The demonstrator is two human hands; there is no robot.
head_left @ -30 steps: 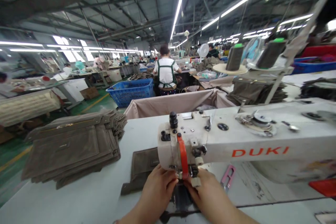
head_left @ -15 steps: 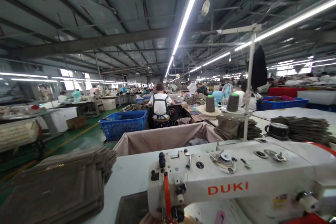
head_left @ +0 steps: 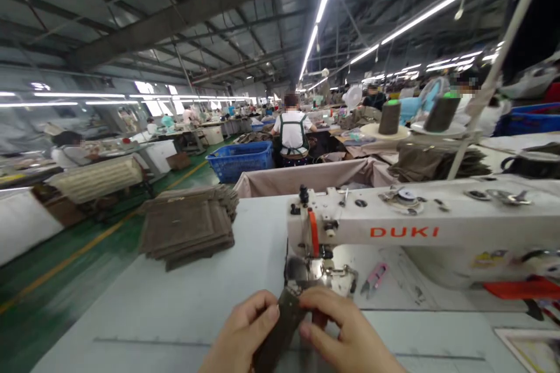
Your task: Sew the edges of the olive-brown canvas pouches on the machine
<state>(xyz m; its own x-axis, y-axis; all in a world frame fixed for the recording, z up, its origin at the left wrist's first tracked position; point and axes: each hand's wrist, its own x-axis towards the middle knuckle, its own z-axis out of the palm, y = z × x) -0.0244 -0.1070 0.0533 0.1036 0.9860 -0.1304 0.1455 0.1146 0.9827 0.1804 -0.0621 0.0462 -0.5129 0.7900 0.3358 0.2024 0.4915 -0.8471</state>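
My left hand (head_left: 247, 329) grips the left edge of a dark olive-brown fabric piece (head_left: 280, 329), thumb on top. On the other edge, my right hand (head_left: 339, 326) pinches the same cloth near its far end. The piece lies just in front of the needle area of a white sewing machine (head_left: 350, 230) marked DUKI. Whether the cloth's tip reaches under the presser foot, I cannot tell. Pink thread snips (head_left: 375, 280) rest on the machine bed, right of the needle area.
Left on the white table (head_left: 184, 303) sits a stack of brown fabric pieces (head_left: 188, 224). Behind the machine is a pink cloth-lined bin (head_left: 306, 179); beyond it are a blue basket (head_left: 240, 161) and a seated co-worker (head_left: 292, 131). Thread cones (head_left: 389, 118) stand at the back right.
The view has tilted down and swung right, bringing the table front into sight. Both hands, mostly hidden behind the machine head before, now show in front of it with the cloth.
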